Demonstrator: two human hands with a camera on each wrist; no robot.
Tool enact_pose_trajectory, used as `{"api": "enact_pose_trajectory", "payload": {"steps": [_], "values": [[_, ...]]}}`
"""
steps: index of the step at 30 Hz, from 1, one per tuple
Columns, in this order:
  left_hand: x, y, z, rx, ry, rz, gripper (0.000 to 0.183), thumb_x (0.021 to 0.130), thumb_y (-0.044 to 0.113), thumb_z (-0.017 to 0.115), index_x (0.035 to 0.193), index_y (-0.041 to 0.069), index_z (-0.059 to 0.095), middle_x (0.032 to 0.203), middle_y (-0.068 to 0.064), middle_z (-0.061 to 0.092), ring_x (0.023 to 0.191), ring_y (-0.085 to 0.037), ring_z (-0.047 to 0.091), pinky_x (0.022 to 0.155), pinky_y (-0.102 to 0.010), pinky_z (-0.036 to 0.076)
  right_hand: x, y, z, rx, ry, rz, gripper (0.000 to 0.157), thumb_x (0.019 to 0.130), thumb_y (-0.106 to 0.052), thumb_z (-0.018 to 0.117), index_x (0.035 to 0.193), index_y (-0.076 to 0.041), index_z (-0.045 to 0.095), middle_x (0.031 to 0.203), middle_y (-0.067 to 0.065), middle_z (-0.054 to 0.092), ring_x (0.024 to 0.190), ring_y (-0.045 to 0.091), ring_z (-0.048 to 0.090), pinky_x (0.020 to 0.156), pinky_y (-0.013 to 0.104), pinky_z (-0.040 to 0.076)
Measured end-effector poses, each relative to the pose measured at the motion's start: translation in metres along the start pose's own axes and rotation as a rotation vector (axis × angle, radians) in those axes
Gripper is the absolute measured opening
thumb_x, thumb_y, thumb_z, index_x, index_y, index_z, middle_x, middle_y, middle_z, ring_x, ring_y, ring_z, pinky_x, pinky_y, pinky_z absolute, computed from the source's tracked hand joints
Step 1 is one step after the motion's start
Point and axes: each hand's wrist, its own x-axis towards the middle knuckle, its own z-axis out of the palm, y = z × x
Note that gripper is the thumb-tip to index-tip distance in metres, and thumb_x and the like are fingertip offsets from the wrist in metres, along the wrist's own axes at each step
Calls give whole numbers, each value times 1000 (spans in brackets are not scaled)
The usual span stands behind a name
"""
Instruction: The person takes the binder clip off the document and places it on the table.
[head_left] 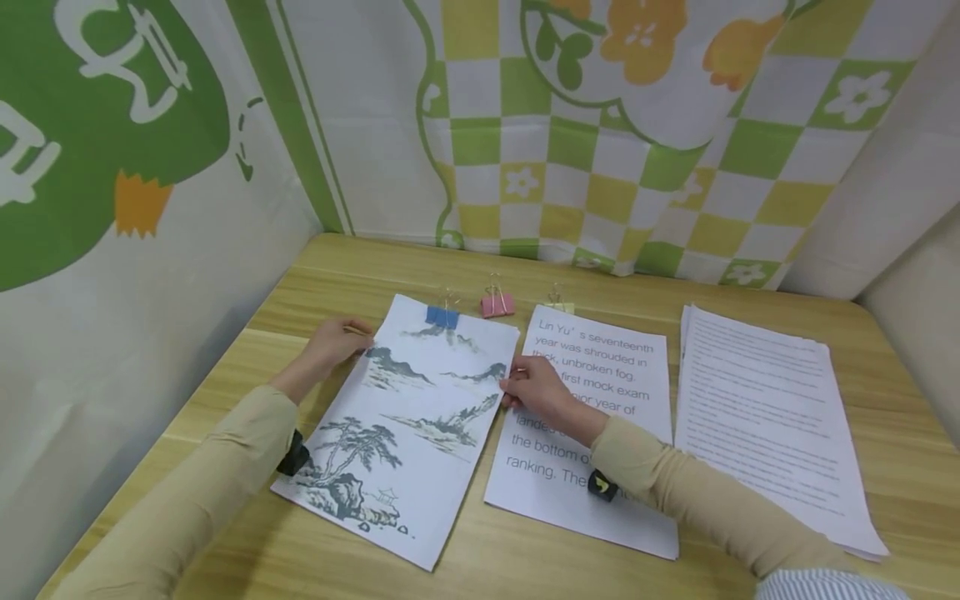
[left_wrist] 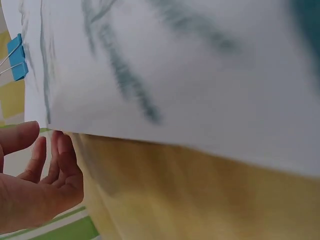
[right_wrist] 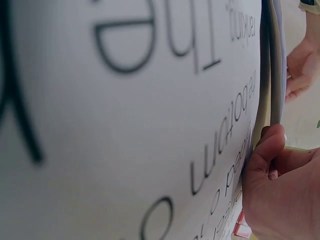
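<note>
A stack of paper [head_left: 442, 392] topped by an ink landscape painting lies tilted on the table. At its top edge sits a blue binder clip [head_left: 442, 317], its body overlapping the top sheet; the clip [left_wrist: 17, 57] also shows in the left wrist view. My left hand [head_left: 341, 346] is at the stack's left edge, fingertips touching it, thumb and fingers apart in the left wrist view. On the right edge my right hand [head_left: 542, 387] pinches the paper between thumb and curled fingers. My right forearm passes over a large-print text stack [head_left: 592, 525].
A pink binder clip [head_left: 497, 305] stands behind the papers. Partly hidden behind the large-print stack is a yellow binder clip [head_left: 558, 307]. A small-print stack [head_left: 765, 417] lies at the right on the wooden table [head_left: 352, 258]. Patterned cloth [head_left: 585, 167] hangs behind.
</note>
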Motion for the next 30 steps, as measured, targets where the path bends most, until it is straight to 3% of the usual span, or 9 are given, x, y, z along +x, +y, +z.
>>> {"api": "enact_pose_trajectory", "payload": {"steps": [3,6,10,13,19,25,30], "values": [[10,16,2,40,27,68,36,92,9,55,122,-10,52,119,-26,57,103,-29,57,87,-34,48,-1,0,-2,-8,2,2,18,92,-6,57,108,1,60,64,4,62,57,10,58,55,21,46],[21,35,6,76,45,127,36,94,14,53,124,-6,53,126,-25,54,116,-36,51,97,-44,45,-1,0,-3,-1,4,2,16,91,-5,58,105,2,60,64,5,62,56,10,58,54,21,46],[36,56,14,90,41,208,34,96,19,54,121,-2,59,124,-22,59,116,-35,54,97,-45,46,-1,1,-2,3,-1,-6,15,90,-3,58,103,2,60,64,4,62,56,10,58,54,21,47],[44,65,20,80,-14,252,33,96,18,54,120,-5,60,124,-24,60,117,-36,55,99,-45,45,0,1,0,-3,-15,-12,15,90,-4,58,104,2,59,65,4,62,56,10,58,55,21,48],[56,70,24,130,-160,235,36,97,22,52,121,-4,60,125,-23,60,122,-36,51,104,-47,41,-1,2,1,-29,-30,-19,17,91,-5,58,107,0,60,68,6,63,59,11,58,56,22,49],[65,72,25,189,-242,215,42,99,32,48,118,-2,63,125,-22,60,123,-36,52,106,-49,39,-2,1,0,-41,-28,-11,18,91,-7,59,107,-2,61,69,6,64,60,11,59,57,22,49],[69,74,26,180,-308,208,45,100,33,45,114,-5,64,123,-23,61,120,-35,54,107,-47,39,-2,2,0,-58,-24,-15,16,91,-8,59,106,-2,60,71,7,64,60,11,59,58,22,50]]}}
